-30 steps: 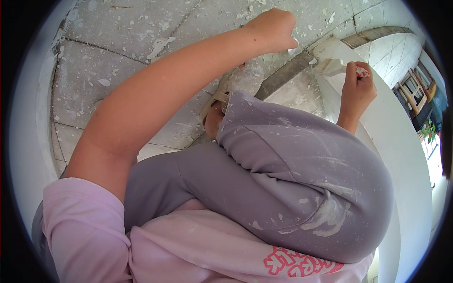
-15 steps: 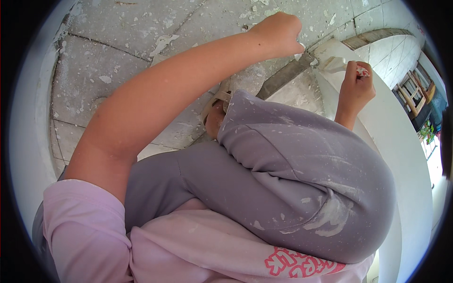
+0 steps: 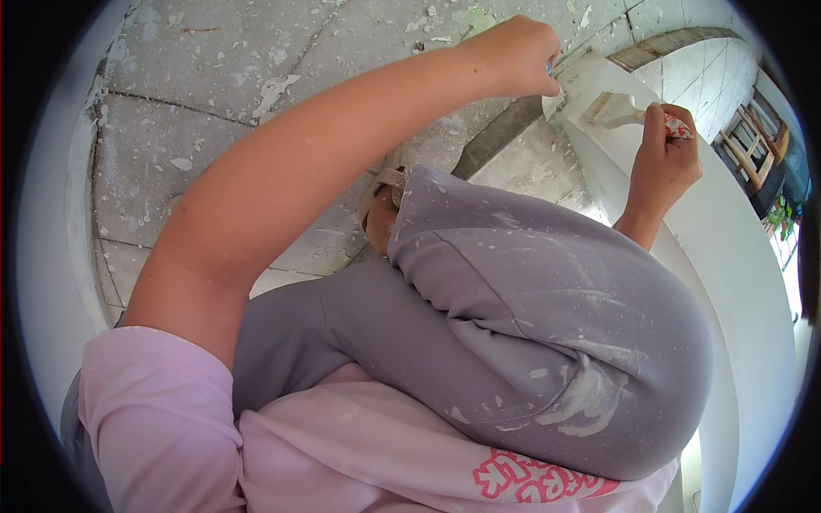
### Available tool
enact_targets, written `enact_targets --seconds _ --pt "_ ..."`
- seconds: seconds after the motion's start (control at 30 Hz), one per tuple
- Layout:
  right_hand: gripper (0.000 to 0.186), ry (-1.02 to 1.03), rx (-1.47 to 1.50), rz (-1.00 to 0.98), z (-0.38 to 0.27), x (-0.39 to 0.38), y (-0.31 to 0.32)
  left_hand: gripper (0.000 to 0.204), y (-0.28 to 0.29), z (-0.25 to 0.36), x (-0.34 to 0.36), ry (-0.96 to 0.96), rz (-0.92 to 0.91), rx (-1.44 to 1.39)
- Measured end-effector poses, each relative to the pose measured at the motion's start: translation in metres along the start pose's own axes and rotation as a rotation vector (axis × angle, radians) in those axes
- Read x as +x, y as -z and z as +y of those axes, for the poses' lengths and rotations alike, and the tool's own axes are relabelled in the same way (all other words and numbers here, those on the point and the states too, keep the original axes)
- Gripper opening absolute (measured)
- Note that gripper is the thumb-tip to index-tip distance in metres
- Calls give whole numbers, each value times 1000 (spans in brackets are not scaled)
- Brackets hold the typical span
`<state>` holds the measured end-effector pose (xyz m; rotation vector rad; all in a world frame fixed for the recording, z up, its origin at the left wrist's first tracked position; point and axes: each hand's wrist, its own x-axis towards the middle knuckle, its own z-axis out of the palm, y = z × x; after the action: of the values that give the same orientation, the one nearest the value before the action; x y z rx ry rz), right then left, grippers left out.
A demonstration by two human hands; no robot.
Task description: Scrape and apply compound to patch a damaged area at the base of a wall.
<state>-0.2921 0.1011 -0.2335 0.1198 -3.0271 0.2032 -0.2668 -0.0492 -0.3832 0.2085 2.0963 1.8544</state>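
Observation:
A flat paintbrush [image 3: 615, 111] with pale bristles and a red-and-white patterned handle is in my right hand [image 3: 670, 164], whose fingers wrap round the handle. Its bristles point left, over the upper end of the white wall [image 3: 740, 274]; whether they touch it I cannot tell. My left hand [image 3: 516, 56] is closed near that wall end, at the far side. A small bluish bit shows between its thumb and fingers, too little to name. My bent knee [image 3: 581, 299], in grey trousers smeared with white, hides part of my right forearm.
Grey floor tiles [image 3: 184, 128] are scattered with white flakes and paint spots. A dark strip [image 3: 500, 137] crosses the floor beside my sandalled foot [image 3: 382, 214]. Another white wall [image 3: 64, 256] rises at the left. Wooden furniture [image 3: 751, 154] and a green plant [image 3: 779, 215] stand beyond the right wall.
My right hand has moved slightly right and down with the paintbrush, and more of the bristles shows. My left hand has shifted a little; the white bit below its fingers no longer shows.

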Motion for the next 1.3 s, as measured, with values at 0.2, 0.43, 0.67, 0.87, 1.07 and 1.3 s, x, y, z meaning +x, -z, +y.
enact_targets --seconds 0.2,0.43,0.67,0.87,1.07,1.3 --pt "11 -14 28 9 8 0 -1 28 -2 -28 23 -165 77 11" --pt "10 -44 69 24 11 -2 0 24 2 -32 24 -78 30 -29" --pt "10 -43 81 34 15 -1 -2 25 1 -29 23 -51 -7 -62" --pt "10 -59 113 24 19 1 -1 22 -3 -27 23 -87 78 -103" --pt "10 -69 100 13 17 2 -2 22 -7 -30 29 6 112 -132" --pt "14 -21 103 -56 15 10 -12 23 -8 -34 43 73 136 -15"
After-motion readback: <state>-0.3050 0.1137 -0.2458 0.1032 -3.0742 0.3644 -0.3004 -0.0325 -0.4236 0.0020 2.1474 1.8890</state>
